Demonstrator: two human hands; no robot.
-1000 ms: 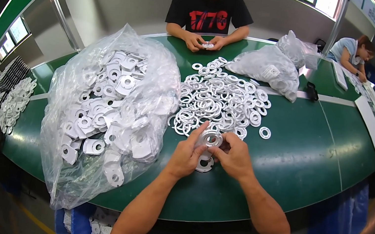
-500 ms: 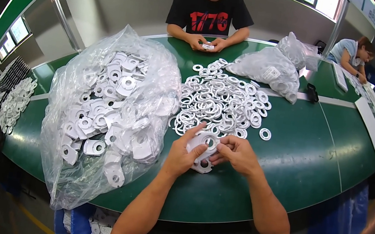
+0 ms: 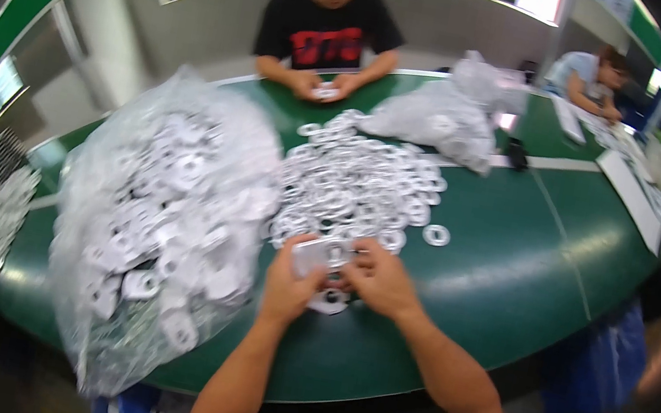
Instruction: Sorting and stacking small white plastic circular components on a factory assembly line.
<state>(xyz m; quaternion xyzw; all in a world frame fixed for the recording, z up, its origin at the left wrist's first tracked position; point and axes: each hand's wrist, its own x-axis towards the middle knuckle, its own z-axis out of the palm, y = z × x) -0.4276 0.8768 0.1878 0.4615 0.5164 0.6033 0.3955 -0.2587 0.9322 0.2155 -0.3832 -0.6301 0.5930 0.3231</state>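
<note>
My left hand (image 3: 289, 286) grips a white plastic part (image 3: 309, 257), a flat plate with a round, ring-like end. At that round end, my right hand (image 3: 381, 279) has its fingers closed on the edge; blur hides whether a separate ring sits there. Just below my hands, another white part with a hole (image 3: 329, 302) lies on the green table (image 3: 470, 320). Beyond my hands spreads a heap of white rings (image 3: 362, 178), with one loose ring (image 3: 436, 235) to its right. On the left a large clear plastic bag (image 3: 99, 192) lies open around many white plates (image 3: 181, 329).
Across the table a person in a black shirt (image 3: 327, 25) holds a small white part. A filled plastic bag (image 3: 439, 119) and a small black object (image 3: 517, 154) lie at the far side. Another person (image 3: 587, 79) works far right. Blue bins (image 3: 600, 360) stand below the table edge.
The view has swung, so the scene sits further left and is blurred. The white part has tilted in my hands, its flat plate now facing up more; both hands keep hold.
</note>
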